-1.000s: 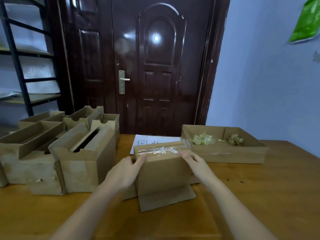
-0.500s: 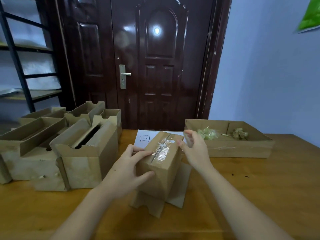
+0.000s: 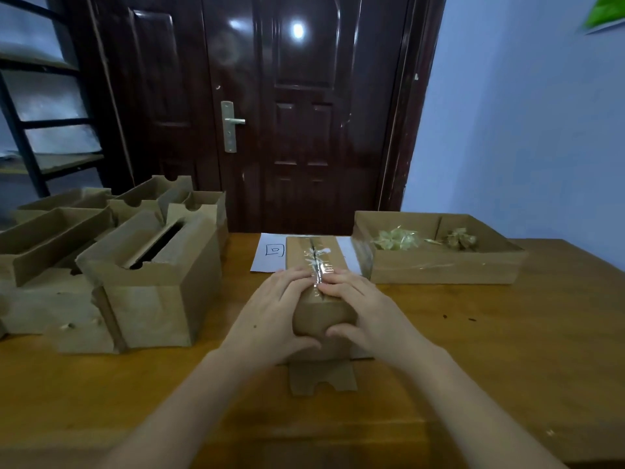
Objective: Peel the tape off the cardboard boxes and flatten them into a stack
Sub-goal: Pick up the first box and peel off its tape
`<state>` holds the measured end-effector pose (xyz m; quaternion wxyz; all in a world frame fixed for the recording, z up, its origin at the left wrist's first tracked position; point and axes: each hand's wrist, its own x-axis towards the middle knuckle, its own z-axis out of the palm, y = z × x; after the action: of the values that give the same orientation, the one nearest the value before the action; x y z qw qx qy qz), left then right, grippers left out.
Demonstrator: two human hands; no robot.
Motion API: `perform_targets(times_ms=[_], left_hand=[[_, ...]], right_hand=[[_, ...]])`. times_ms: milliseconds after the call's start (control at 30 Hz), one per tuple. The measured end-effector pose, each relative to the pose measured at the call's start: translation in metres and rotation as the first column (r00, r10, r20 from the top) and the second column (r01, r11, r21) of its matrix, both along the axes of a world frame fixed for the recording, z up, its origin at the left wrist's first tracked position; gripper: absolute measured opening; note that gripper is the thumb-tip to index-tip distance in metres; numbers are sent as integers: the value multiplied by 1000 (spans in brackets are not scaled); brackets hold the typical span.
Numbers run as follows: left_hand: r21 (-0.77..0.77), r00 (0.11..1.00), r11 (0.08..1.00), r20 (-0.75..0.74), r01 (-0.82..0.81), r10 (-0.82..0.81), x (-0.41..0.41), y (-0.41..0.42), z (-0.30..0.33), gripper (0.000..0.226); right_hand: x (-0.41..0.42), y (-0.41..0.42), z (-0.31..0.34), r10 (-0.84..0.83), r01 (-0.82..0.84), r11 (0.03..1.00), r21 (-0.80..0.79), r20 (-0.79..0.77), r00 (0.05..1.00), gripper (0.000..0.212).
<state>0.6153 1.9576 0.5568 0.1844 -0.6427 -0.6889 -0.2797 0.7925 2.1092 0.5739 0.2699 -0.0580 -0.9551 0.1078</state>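
A small brown cardboard box (image 3: pixel 316 265) stands at the middle of the table, its top seam running away from the camera and sealed by a strip of crinkled clear tape (image 3: pixel 318 262). A notched bottom flap (image 3: pixel 321 379) juts out flat toward the near edge. To the left sits a cluster of open brown cardboard boxes (image 3: pixel 142 265) with notched flaps raised, touching one another. To the right lies a shallow cardboard tray (image 3: pixel 443 269) holding wads of peeled yellowish tape (image 3: pixel 395 239).
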Motion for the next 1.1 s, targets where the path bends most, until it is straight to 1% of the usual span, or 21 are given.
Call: perform_targets(times_ms=[133,233,300,367,433,600,700,767,833,900,967,1033,1100], left_hand=[[61,994,998,-111,20,-13,-3,1,0,82],[104,987,995,-162,10,7,-3,2,2,71],[113,980,994,-198,8,15,-3,1,5,65],[114,972,993,-233,12,15,-2,0,9,60],[128,968,992,-250,19,14,-1,0,12,56],[154,963,987,-270,42,1,-1,2,22,41],[129,967,991,-255,30,4,0,1,22,50],[113,976,993,-220,21,4,1,-1,19,54],[80,981,997,-194,0,15,2,-2,16,66],[50,979,999,-204,-17,27,4,-2,14,79],[54,974,998,-222,-26,37,7,2,12,86],[84,979,995,-191,-55,70,12,7,9,85],[120,981,987,-154,-104,122,17,13,5,83]], right_hand=[[1,-1,3,-3,3,1000,-19,-23,1000,63],[2,-2,6,13,-15,998,-59,-35,999,56],[3,-2,9,2,-3,996,-93,-15,1000,59],[5,-2,12,-26,30,990,-140,27,999,68],[6,-3,13,-35,40,991,-125,47,998,69],[5,-3,9,3,-5,997,-79,-26,1000,59],[5,1,6,21,-26,996,-85,-57,998,54],[5,2,4,27,-33,997,-76,-69,997,49],[3,2,2,29,-34,997,-65,-80,996,45],[2,1,2,25,-31,998,-61,-94,995,42],[2,-1,2,14,-22,997,-68,-108,994,41],[1,-2,4,-1,-13,993,-119,-118,993,38],[1,-3,9,-9,-15,974,-226,-108,994,38]])
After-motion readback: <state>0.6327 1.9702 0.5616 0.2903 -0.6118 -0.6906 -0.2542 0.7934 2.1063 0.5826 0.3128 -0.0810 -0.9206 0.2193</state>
